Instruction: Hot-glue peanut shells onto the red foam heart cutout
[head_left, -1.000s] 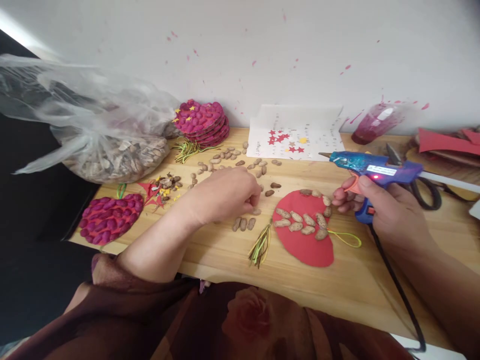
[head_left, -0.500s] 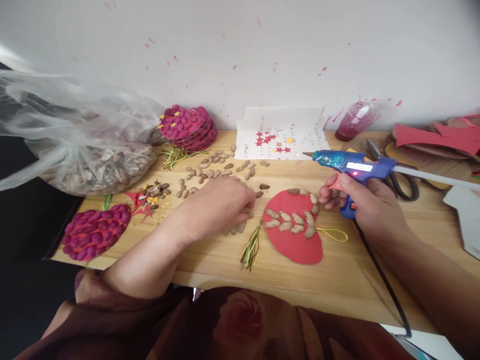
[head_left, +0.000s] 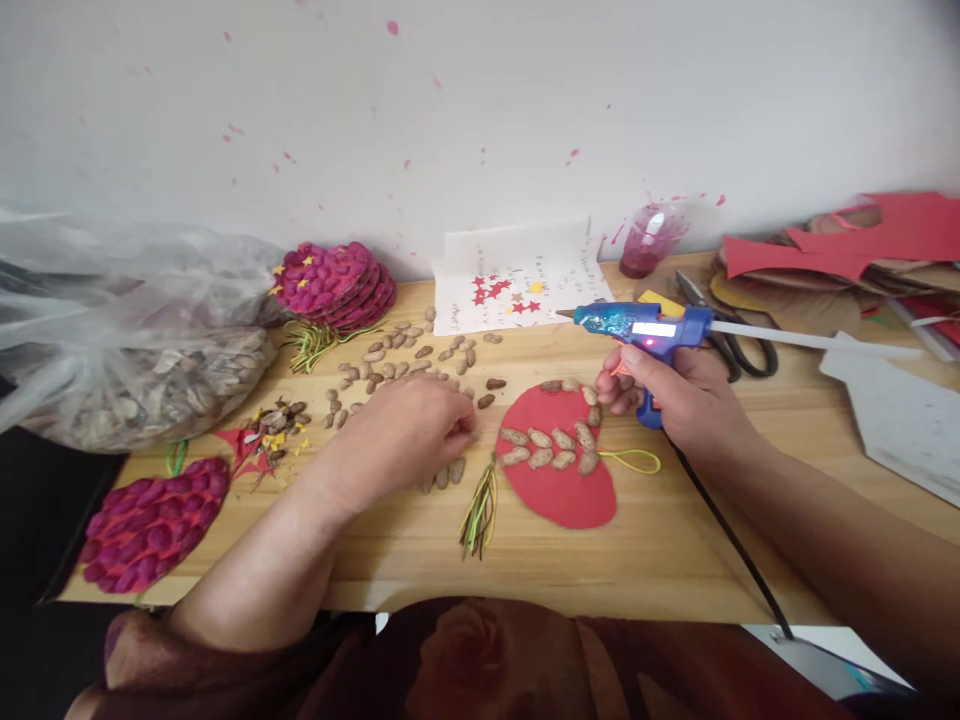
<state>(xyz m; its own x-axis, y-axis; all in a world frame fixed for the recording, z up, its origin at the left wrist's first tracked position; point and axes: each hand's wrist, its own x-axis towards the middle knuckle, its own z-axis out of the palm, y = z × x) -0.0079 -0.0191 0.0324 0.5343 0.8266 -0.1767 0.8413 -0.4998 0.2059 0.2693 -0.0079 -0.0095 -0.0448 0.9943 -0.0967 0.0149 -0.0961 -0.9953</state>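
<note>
My right hand (head_left: 690, 400) grips a blue hot glue gun (head_left: 652, 328), fingers round its handle and orange trigger; its nozzle points left and a red light glows. Below the nozzle lies a red rounded cutout (head_left: 559, 497), with two rows of unshelled peanuts (head_left: 562, 439) across its middle and several more along its upper right edge. A tassel (head_left: 480, 508) hangs off its left side and a yellow cord loop (head_left: 634, 460) off its right. Left of the cutout, my left hand (head_left: 409, 425) is closed low over loose peanuts (head_left: 386, 370); its fingertips are largely hidden.
Stacked purple-pink pieces (head_left: 337, 285) and a clear plastic bag (head_left: 135, 390) of shells stand left. A similar piece (head_left: 157, 525) lies in front. Behind are paper (head_left: 517, 255) with small stars and a stained cup (head_left: 649, 240). Scissors (head_left: 739, 350) and red cutouts (head_left: 847, 240) lie right.
The camera view has shifted, so most things sit further left. My left hand stays low among the peanuts; my right hand still holds the glue gun above the red cutout.
</note>
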